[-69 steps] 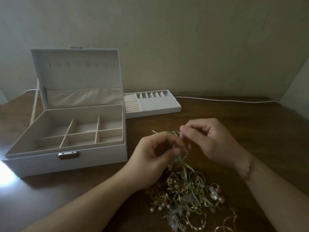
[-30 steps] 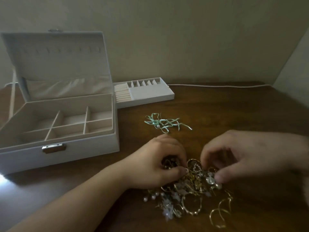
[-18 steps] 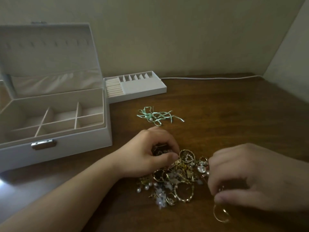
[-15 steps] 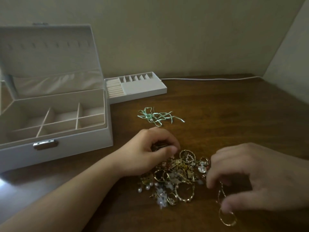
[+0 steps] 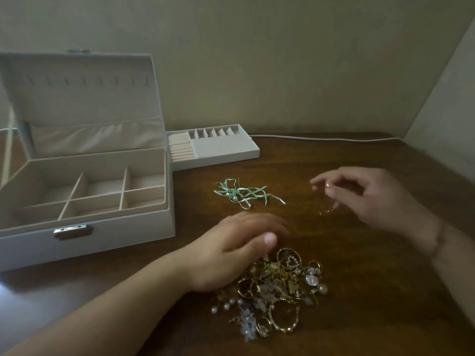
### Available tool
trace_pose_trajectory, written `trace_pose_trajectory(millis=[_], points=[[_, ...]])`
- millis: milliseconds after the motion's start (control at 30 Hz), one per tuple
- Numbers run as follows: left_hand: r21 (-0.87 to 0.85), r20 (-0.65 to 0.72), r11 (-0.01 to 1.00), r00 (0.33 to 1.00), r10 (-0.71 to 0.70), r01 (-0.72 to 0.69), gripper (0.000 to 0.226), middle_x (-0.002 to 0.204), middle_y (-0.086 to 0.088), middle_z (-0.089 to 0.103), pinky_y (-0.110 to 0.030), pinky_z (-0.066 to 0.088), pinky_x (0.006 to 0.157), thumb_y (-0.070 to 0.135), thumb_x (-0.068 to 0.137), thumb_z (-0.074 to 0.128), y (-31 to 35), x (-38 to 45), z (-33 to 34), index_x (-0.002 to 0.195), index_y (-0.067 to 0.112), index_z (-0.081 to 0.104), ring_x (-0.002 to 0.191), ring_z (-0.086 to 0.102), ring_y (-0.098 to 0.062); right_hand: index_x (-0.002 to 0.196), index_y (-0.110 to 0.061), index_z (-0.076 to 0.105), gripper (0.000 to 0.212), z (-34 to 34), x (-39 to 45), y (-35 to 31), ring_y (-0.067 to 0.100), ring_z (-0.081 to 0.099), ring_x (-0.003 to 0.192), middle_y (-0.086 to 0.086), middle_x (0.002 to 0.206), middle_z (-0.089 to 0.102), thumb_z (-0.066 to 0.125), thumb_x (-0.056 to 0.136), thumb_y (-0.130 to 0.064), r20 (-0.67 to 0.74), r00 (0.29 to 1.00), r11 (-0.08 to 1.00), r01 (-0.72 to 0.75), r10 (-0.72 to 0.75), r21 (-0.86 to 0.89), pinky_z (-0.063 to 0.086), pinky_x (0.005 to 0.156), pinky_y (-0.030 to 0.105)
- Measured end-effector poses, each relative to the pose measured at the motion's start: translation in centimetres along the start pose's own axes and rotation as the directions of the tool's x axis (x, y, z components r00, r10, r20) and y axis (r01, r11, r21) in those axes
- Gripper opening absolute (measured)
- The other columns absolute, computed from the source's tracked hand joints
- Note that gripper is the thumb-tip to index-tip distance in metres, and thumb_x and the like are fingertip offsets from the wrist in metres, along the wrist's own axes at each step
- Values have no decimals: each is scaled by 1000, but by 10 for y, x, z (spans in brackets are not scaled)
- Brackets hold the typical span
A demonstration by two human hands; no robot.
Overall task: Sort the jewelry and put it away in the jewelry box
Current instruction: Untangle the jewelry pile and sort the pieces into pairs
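Jewelry in a tangled heap of gold rings, hoops and pearl pieces [image 5: 279, 289] lies near the front edge of the dark brown wooden table [image 5: 359, 317], right of its middle. The left hand [image 5: 231, 250] rests beside this heap with fingers stretched out and relaxed, gripping nothing. The right hand [image 5: 365, 199] hovers further back and to the right, and its fingers seem to pinch a small thin gold piece [image 5: 327, 210] that dangles under them; motion blur makes this unsure. A mint green ribbon ornament with a pearl [image 5: 243, 194] lies alone between the heap and the removable white tray with ring rolls [image 5: 213, 147] at the back edge. The white jewelry box with open lid [image 5: 84, 199] stands at the left edge, and its compartments look empty.

I judge the pieces to be very light and stiff, but they hook into each other easily. It is better to lift one piece by its ring or hoop, with fingertips only, while the other hand presses the heap down. Pearls may be fragile and slippery.
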State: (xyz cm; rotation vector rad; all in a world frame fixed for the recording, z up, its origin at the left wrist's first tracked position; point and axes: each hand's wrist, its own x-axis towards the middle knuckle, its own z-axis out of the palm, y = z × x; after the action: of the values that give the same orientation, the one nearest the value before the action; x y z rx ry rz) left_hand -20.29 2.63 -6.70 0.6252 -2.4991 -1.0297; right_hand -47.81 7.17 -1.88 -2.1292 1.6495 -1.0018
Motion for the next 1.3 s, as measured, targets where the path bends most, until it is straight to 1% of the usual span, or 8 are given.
trace_pose_trajectory(millis=[167,300,400,567,733,833,1033,1300], points=[[309,203,937,974,102,-163,56,150,24,44,-46,20,117,65,97,30,9,-1,3,140,37,52,144,24,4,93,-28,63,11,25,61,37,10,65,50,-2,67,71,54,96,-21,-83,905,896,-424,416,-133,48,46,21],[205,173,966,977,123,-158,60,143,21,52,-46,23,116,66,97,29,9,-1,2,138,32,56,142,32,-1,86,-30,65,21,46,72,36,5,53,57,-11,68,61,46,96,-34,-227,927,760,-374,297,-531,34,46,20],[94,58,990,993,105,-110,48,143,19,52,-48,31,115,54,100,39,5,2,0,135,29,59,140,37,-1,82,-25,58,25,60,75,28,6,48,57,-7,73,56,42,97,-36,-221,938,720,-347,267,-601,28,45,21],[277,-155,960,988,14,30,40,157,21,33,-53,20,122,49,99,48,-4,21,-12,137,40,54,150,19,-5,97,-19,63,21,54,69,17,11,57,75,1,91,62,43,100,-25,-188,943,820,-331,274,-467,46,58,26],[487,-9,859,984,-176,158,62,166,15,19,-57,-7,122,63,100,12,-17,41,-18,150,39,39,153,2,-8,108,-23,62,32,25,55,21,9,67,85,-2,102,65,51,93,3,-236,894,918,-395,381,-15,60,57,32],[449,-31,863,969,-244,231,72,162,13,30,-56,-1,123,70,95,8,-21,45,-20,150,37,40,152,11,-8,102,-27,64,27,26,47,30,0,61,83,-3,102,68,57,92,-3,-314,902,937,-337,295,-89,57,68,25],[383,-202,863,941,-270,330,87,152,4,47,-53,15,122,74,88,4,-26,31,-21,142,27,54,147,29,-17,144,-29,41,46,52,58,42,10,24,143,-10,154,31,50,99,-25,102,982,961,-131,159,-245,21,112,30],[383,-248,903,963,-102,195,61,155,4,42,-48,20,122,62,98,27,-22,20,-18,138,28,58,150,22,-17,143,-35,40,47,44,35,25,9,34,138,-12,149,40,52,98,-30,219,962,893,-49,163,-448,31,110,31]])
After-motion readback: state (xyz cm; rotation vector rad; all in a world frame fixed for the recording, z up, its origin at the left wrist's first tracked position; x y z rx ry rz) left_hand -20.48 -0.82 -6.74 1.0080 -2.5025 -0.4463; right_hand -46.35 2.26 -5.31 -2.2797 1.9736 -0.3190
